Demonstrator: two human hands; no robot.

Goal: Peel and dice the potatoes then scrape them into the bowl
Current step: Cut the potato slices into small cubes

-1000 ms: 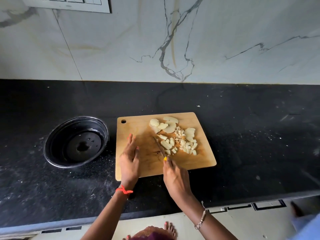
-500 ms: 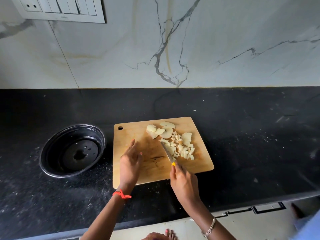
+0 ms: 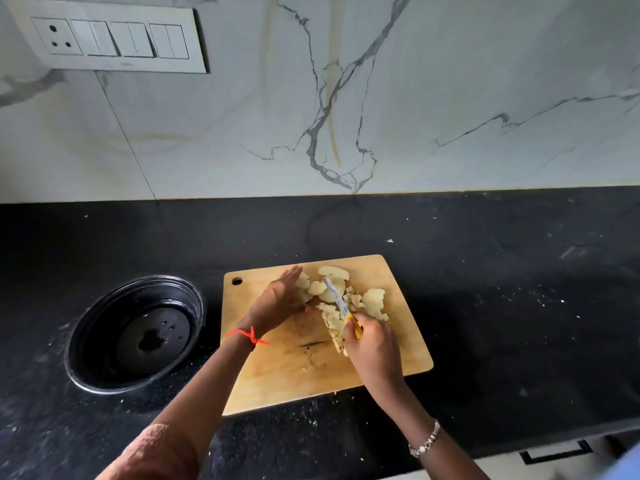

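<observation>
Head-camera view: right hand [image 3: 375, 344] curls round a yellow-handled knife [image 3: 337, 299], blade pointing far-left across pale potato pieces [image 3: 374, 299] on a tan wooden cutting board [image 3: 277, 375]; left hand [image 3: 277, 303], fingers straight, apparently touches them.

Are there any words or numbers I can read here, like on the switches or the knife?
None can be read.
The switch panel has a faint mark on its lower edge, too small to read.
The knife carries small marks on its blade, too blurred to read.
</observation>
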